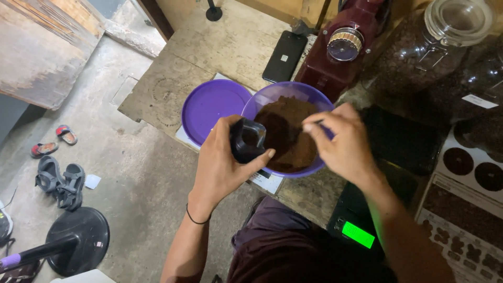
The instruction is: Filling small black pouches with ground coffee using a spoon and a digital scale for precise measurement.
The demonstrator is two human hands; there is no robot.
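Purple plastic bowl (309, 97) of brown grounds sits uncovered; left hand (222, 162) clamps a black scoop-like cup (247, 139), right hand (343, 144) pinches its far edge, filling unfinished.

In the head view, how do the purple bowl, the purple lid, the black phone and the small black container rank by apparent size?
1. Purple bowl and purple lid: about alike; hands partly cover the bowl.
2. Black phone.
3. Small black container, in the left hand.
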